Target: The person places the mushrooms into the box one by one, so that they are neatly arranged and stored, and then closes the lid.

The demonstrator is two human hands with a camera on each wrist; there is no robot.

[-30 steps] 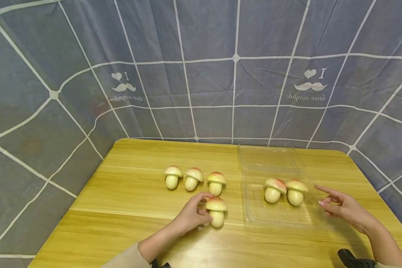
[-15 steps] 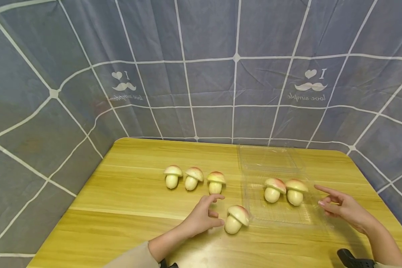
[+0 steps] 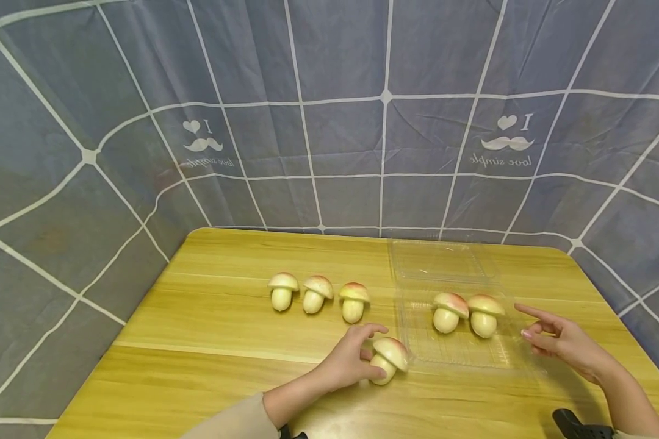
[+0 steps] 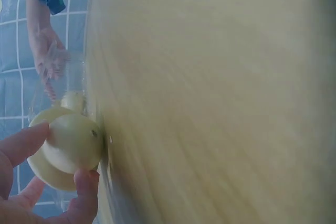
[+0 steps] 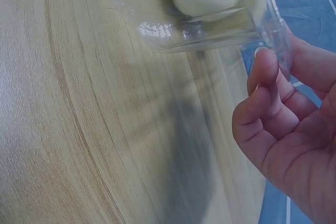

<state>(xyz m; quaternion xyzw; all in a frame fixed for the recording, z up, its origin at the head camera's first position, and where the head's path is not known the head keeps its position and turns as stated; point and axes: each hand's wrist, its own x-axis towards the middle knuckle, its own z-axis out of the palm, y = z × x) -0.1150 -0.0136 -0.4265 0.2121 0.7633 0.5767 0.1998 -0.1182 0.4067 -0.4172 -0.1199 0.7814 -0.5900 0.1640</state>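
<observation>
My left hand [image 3: 347, 361] holds an artificial mushroom [image 3: 391, 352] that lies tilted on the table, its cap turned to the upper right. The thumb is against the stem while the index finger arches past the cap; in the left wrist view, fingertips [image 4: 86, 179] sit on either side of the pale mushroom [image 4: 73, 142]. At the right, my right hand [image 3: 570, 347] holds the edge of a clear plastic container [image 3: 450, 361]. Seen from the right wrist, the container's wall [image 5: 286, 59] stands between the right thumb and fingers.
Inside the container lie two mushrooms, one to the left [image 3: 446, 320] and one to the right [image 3: 484, 323]. Its hinged lid [image 3: 439, 259] lies open behind. A row of mushrooms [image 3: 313, 300] stretches across the wooden table [image 3: 198, 341]. A grey curtain [image 3: 340, 140] surrounds the back.
The front mushroom moved right and tilted, away from the left hand, then stayed put. The left hand followed it rightward and now has its fingers around it. The right hand stays still.
</observation>
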